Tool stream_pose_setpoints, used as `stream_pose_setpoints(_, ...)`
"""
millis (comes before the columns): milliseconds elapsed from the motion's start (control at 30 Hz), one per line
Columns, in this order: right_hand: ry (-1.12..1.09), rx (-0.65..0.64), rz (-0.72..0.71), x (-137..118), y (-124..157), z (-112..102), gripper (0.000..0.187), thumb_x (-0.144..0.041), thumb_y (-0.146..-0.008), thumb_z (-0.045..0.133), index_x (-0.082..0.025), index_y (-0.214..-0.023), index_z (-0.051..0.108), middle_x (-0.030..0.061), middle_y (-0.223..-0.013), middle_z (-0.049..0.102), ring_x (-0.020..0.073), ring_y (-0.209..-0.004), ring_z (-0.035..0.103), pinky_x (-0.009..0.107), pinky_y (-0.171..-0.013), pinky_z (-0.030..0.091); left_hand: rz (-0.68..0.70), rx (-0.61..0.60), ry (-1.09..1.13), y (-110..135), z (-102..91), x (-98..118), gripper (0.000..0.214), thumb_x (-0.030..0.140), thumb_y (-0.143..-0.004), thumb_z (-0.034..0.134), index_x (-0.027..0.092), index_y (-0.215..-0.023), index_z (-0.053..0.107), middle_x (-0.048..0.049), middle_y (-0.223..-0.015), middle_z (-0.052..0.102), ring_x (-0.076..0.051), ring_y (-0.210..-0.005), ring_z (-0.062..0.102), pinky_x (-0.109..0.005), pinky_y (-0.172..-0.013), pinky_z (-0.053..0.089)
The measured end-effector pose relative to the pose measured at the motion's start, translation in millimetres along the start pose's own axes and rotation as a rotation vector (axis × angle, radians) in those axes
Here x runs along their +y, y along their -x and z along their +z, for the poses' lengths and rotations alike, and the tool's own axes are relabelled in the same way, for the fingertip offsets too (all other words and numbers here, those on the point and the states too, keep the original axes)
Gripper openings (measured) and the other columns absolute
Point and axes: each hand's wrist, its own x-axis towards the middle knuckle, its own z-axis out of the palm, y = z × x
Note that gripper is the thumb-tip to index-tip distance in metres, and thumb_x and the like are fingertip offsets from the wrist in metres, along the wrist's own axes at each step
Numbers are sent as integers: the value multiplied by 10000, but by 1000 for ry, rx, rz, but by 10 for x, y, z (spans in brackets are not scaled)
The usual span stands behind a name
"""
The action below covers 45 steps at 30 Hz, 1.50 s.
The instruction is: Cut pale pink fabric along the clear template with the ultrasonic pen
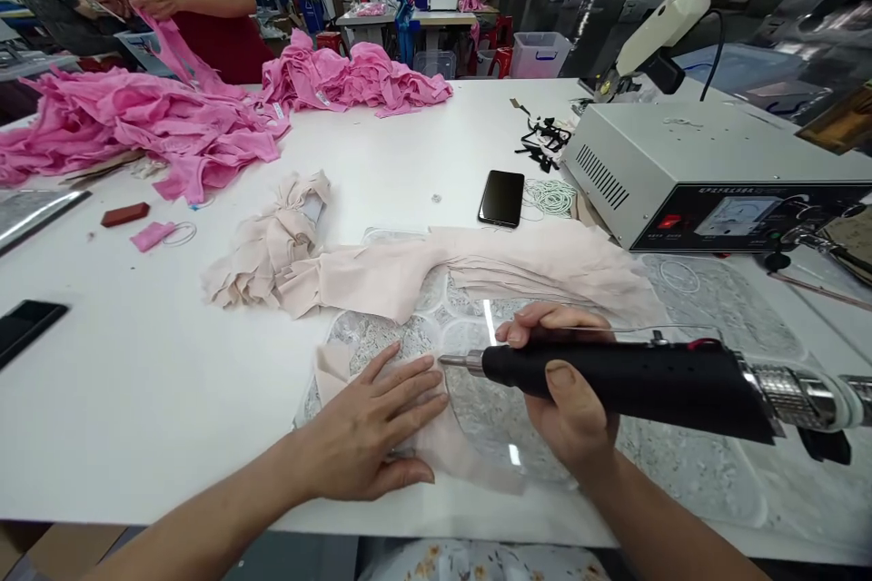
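My left hand (pixel 378 427) lies flat with fingers stretched out, pressing a small piece of pale beige fabric (pixel 460 454) onto a clear mat (pixel 508 381) with a stone-like pattern. My right hand (pixel 572 399) is wrapped round a black handpiece (pixel 613 381) with a narrow metal tip. The tip points left and sits at the fabric's edge, right beside my left fingertips; whether it touches cannot be made out. Just beyond both hands, a stack of beige fabric pieces (pixel 545 263) stretches across the mat. It runs left to a crumpled beige bundle (pixel 265 254).
A grey control box (pixel 715 145) with a red switch and meter stands at right. A phone (pixel 502 198) and pale green cord (pixel 550 197) lie beyond the fabric. Pink garments (pixel 136 118) are piled at far left, where a person in red (pixel 204 0) handles one. Another phone (pixel 27 329) lies left.
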Motion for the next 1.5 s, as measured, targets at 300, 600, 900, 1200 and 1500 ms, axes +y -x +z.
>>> stream_pose_setpoints(300,-8,8,46,-25,21,-13,155,-257,-863,592,-248,-1014,559,19,-971,578,145,-747,557,410,-764,515,-21,-8,12,-10,-14,17,534,528,-1013,364,137,-1371,430,-176,-1378,540,-289,-1376,412,-565,-1183,193)
stream_pose_setpoints(600,9,6,40,-24,-1,0,151,-247,-859,599,-250,-1008,576,15,-940,586,141,-719,557,402,-747,516,-27,-5,38,-7,-11,31,526,523,-1000,409,125,-1341,458,-180,-1335,565,-299,-1313,477,-572,-1165,231)
stream_pose_setpoints(900,-71,57,54,-108,-44,6,131,-267,-833,644,-238,-959,621,6,-911,598,112,-677,562,321,-669,544,-36,11,57,6,14,25,537,534,-1003,397,136,-1358,460,-161,-1363,559,-287,-1333,455,-547,-1185,192)
stream_pose_setpoints(1200,-63,2,80,-154,-29,23,117,-270,-833,652,-230,-940,630,11,-853,601,108,-637,556,310,-619,538,-37,13,66,2,1,21,539,538,-994,417,128,-1338,486,-157,-1341,576,-300,-1323,467,-548,-1176,220)
stream_pose_setpoints(1500,-44,-8,75,-162,-34,22,101,-265,-844,637,-237,-941,625,8,-848,592,107,-629,551,307,-618,535,-30,8,55,-7,-5,30,537,534,-994,422,122,-1332,492,-154,-1340,580,-299,-1330,460,-536,-1184,215)
